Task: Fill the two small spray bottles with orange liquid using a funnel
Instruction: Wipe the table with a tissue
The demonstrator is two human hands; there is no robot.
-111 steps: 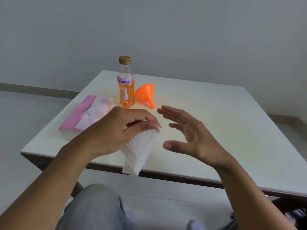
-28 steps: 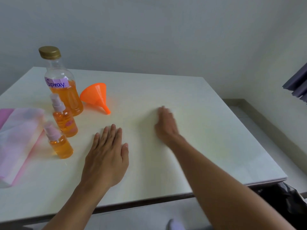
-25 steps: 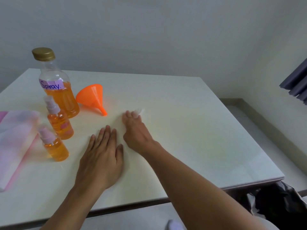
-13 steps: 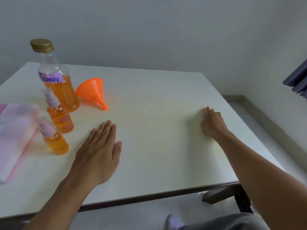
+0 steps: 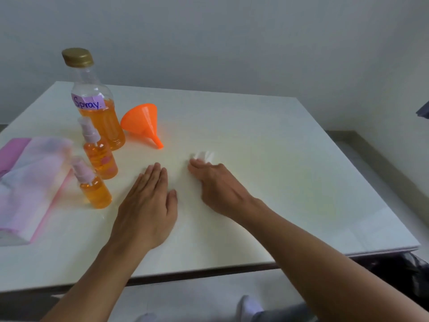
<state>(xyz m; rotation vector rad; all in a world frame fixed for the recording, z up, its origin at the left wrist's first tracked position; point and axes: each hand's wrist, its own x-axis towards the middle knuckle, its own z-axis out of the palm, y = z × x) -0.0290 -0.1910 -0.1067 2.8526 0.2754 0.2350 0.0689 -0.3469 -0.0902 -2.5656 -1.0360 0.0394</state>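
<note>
Two small spray bottles stand at the left of the white table [image 5: 290, 163], both holding orange liquid with their pump heads on: the far one [image 5: 101, 159] and the near one [image 5: 95, 192]. Behind them stands the large bottle [image 5: 99, 122] labelled "Spray.", gold cap on, part full of orange liquid. The orange funnel [image 5: 142, 122] lies on its side to its right. My left hand [image 5: 146, 205] rests flat on the table beside the small bottles. My right hand [image 5: 218, 187] presses a crumpled white tissue [image 5: 204, 155] onto the tabletop, fingers curled over it.
A pink tissue pack [image 5: 30, 182] lies at the table's left edge, close to the near small bottle. A grey wall runs behind the table. Something dark [image 5: 413, 275] sits below the table's front right corner.
My right hand has slid with the tissue from the table's right side back to the middle, close to my left hand. The left hand and the bottles have stayed put.
</note>
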